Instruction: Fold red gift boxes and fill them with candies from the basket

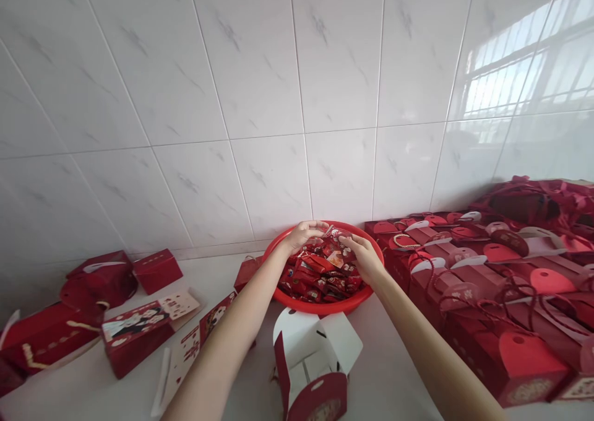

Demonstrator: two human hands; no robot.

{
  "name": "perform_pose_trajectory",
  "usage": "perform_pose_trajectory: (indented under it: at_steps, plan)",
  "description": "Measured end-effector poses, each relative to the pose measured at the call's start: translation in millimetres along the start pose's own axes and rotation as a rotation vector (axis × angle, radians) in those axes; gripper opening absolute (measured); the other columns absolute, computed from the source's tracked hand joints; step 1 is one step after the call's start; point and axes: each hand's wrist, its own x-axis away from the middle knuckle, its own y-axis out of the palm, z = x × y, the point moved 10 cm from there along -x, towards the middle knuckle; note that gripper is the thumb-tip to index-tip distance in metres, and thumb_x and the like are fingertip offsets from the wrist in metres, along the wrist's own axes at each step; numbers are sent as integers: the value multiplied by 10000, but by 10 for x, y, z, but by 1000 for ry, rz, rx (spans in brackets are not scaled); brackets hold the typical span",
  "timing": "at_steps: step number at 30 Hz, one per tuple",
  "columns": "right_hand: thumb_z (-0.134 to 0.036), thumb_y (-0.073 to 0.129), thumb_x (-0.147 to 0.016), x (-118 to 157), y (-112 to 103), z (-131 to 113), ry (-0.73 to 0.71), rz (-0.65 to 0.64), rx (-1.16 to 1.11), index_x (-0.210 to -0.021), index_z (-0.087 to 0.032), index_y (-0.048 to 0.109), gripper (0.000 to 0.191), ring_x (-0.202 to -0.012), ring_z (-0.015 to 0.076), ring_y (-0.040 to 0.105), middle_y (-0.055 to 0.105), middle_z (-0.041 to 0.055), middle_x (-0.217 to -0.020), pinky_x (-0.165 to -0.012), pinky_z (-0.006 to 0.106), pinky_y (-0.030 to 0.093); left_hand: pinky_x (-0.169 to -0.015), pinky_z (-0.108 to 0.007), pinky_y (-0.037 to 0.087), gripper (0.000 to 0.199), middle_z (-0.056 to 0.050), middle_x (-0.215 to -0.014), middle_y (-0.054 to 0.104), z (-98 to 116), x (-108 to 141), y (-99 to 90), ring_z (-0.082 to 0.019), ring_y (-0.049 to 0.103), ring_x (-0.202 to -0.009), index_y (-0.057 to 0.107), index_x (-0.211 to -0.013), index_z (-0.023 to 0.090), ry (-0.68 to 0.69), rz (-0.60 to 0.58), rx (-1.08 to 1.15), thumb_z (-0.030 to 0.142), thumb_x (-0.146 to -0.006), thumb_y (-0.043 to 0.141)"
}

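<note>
A round red plastic basket (pixel 320 306) stands against the wall, filled with small red printed candy packets (pixel 320 278). Over its far side, my left hand (pixel 304 236) has its fingers bent and closed at the edge of a red printed packet (pixel 335 235). My right hand (pixel 362 255) pinches the same packet from the right, thumb on top. Part of the packet is hidden by the fingers. Directly in front of the basket sits an open gift box (pixel 309 362), dark red outside and white inside, its flaps spread.
Rows of red gift boxes (pixel 524 347) with cord handles fill the right side, with a pile of dark red ribbon (pixel 552 201) behind. On the left are more red boxes (pixel 158 271) and a photo-printed box (pixel 134 331). White tiled wall (pixel 264 99) rises behind.
</note>
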Motion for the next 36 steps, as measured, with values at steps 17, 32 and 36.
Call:
perform_pose_trajectory:
  at_steps: [17, 32, 36]
  plan:
    - [-385, 891, -465, -48, -393, -127, -176, 282, -161, -644, -194, 608, 385, -558, 109, 602, 646, -44, -600, -555, 239, 536, -822, -325, 508, 150, -21, -815, 734, -7, 165, 577, -180, 688, -840, 634, -879, 182, 47, -302, -124, 247, -747, 666]
    - [-378, 872, -494, -12, -467, -163, -234, 330, -116, -611, -210, 535, 394, -525, 101, 553, 588, -57, -564, -516, 227, 482, -708, -313, 430, 295, -15, -536, 542, -271, 17, 506, -262, 630, -740, 536, -487, 210, 53, -113, -866, 192, -628, 795]
    - [-372, 864, -495, 23, -423, -182, -222, 324, -119, -609, -218, 551, 367, -526, 122, 568, 611, -40, -569, -491, 240, 480, -704, -314, 436, 299, -25, -516, 562, -217, 0, 104, -263, 640, -747, 537, -446, 212, 39, 88, -770, 195, -628, 774]
